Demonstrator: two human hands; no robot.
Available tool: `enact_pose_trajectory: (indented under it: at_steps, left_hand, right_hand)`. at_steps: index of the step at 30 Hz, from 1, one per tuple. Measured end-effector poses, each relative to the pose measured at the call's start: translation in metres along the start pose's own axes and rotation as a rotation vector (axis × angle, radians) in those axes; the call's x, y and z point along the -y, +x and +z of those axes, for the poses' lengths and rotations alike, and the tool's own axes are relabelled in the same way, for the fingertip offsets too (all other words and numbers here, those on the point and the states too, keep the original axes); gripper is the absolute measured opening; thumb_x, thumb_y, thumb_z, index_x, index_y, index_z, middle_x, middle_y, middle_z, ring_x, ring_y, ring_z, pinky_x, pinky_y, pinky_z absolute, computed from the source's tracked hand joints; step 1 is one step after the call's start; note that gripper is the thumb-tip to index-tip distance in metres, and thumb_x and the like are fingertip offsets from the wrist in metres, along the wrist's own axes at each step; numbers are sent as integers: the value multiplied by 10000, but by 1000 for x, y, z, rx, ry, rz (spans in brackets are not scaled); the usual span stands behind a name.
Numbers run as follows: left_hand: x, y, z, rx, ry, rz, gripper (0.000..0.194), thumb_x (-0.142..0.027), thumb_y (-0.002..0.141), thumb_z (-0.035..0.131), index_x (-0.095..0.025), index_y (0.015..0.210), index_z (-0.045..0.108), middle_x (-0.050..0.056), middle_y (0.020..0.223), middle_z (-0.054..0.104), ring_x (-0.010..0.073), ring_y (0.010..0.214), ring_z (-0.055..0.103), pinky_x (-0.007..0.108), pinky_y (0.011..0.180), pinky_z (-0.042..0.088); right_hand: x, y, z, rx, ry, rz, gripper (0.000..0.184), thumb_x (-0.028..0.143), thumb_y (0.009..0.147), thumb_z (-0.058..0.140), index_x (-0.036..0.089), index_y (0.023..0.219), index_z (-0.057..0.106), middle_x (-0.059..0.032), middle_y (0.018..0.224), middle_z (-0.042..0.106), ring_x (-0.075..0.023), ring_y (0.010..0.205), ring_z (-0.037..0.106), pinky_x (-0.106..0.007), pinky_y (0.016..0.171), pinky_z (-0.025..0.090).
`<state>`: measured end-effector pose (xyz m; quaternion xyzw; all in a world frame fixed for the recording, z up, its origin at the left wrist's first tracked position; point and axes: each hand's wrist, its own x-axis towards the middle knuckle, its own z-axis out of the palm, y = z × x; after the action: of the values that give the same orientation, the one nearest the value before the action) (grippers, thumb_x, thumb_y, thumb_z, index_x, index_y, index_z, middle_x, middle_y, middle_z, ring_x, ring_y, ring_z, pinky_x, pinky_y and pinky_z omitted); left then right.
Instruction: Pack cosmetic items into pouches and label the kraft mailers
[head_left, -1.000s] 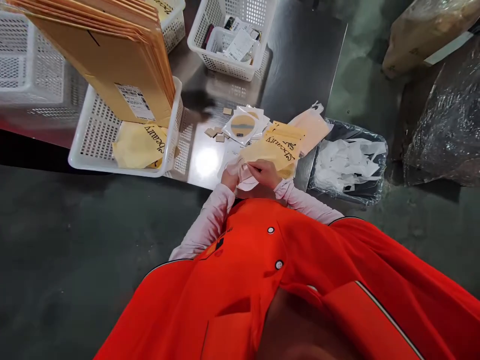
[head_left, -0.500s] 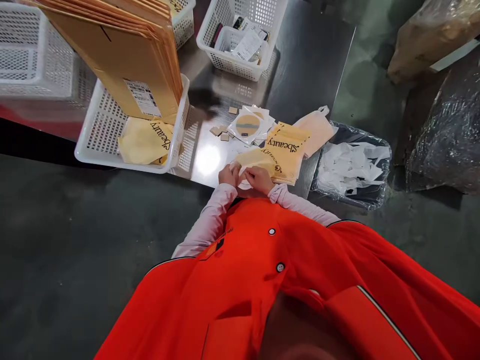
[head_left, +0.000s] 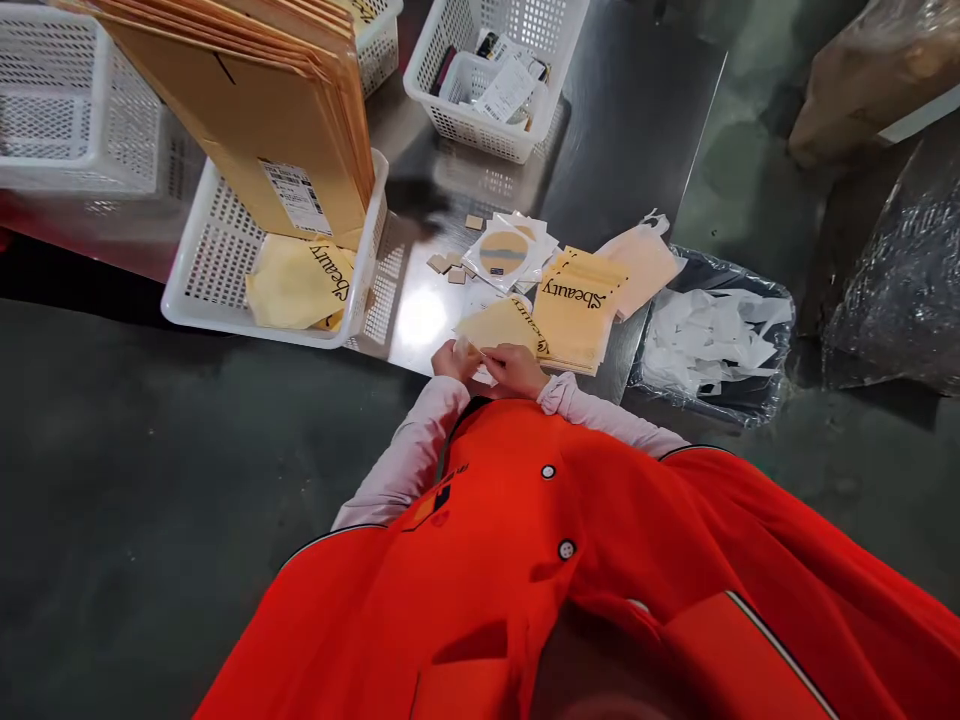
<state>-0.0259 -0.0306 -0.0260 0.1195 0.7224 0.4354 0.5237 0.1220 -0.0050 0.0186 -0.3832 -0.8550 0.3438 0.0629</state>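
In the basket (head_left: pixel 259 335), yellow pouches (head_left: pixel 296 285) (creased), left hand (head_left: pixel 455 360), right hand (head_left: pixel 516 368) pinching 1 pouch (head_left: pixel 499 326)

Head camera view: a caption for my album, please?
Left hand and right hand pinch a pale yellow pouch at a steel table.

Smooth pouch (head_left: pixel 499 325), glossy steel table (head_left: pixel 637 130)
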Motion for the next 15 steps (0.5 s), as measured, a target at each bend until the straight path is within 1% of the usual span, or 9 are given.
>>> enact_pose_trajectory:
  at_steps: [2,3,5,7,9,11,12,13,15]
  left_hand:
    - [-4,1,2,-69,20,14,277,-149,550,817,-196,617,553,-40,567,556,190,769,648,262,660,509]
    - [-6,0,3,-60,6,9,270,-159,551,815,-192,613,555,-34,579,576,190,769,653,266,672,518]
    - [-12,-4,5,26,-47,-1,281,-196,537,835,-185,610,564,-18,605,619,187,740,660,286,690,541]
    - [-20,-9,3,114,-99,1,330,-236,499,877,-183,597,566,-16,598,625,179,686,646,304,683,552]
    - [-30,-11,-2,146,-108,30,372,-259,457,917,-179,580,575,-22,576,608,168,641,617,308,655,544]
    - [-42,-12,-8,162,-52,92,390,-288,448,940,-173,554,583,-19,563,590,165,622,594,302,620,521]
    - [-49,-11,-12,189,-7,128,401,-310,451,947,-170,534,581,-17,553,578,162,612,583,295,600,504]
    - [-57,-11,-16,235,46,165,417,-340,454,951,-167,510,575,-18,538,562,155,596,567,286,579,487]
    - [-72,-12,-22,363,139,232,441,-406,459,951,-163,490,584,-22,517,547,141,575,551,272,566,473]
  right_hand:
    - [6,3,2,8,1,7,282,223,1060,513,141,1085,782,-106,948,745,-198,873,641,-285,807,416]
    - [9,4,4,3,-4,21,284,216,1059,512,140,1114,779,-112,970,749,-203,890,647,-288,813,421]
    - [13,6,4,-2,-7,35,280,204,1056,517,145,1151,774,-115,992,752,-208,911,654,-292,822,430]
    - [12,10,-2,39,15,-21,246,241,1053,558,159,1131,777,-98,958,748,-206,892,652,-293,819,441]
    - [7,18,-20,18,35,-89,242,327,1044,610,167,1098,783,-95,935,740,-218,894,649,-313,844,463]
    - [-2,33,-45,-107,61,-107,295,401,1037,623,173,1140,779,-110,982,744,-241,956,655,-354,910,486]
    - [-8,41,-59,-171,88,-106,317,422,1034,625,178,1172,775,-113,1013,747,-249,986,659,-372,941,492]
    - [-12,49,-71,-197,129,-112,327,434,1025,635,183,1178,777,-108,1021,753,-249,992,666,-378,951,501]
    - [-18,61,-86,-146,249,-141,330,466,993,664,185,1090,806,-82,963,767,-236,930,686,-359,903,525]
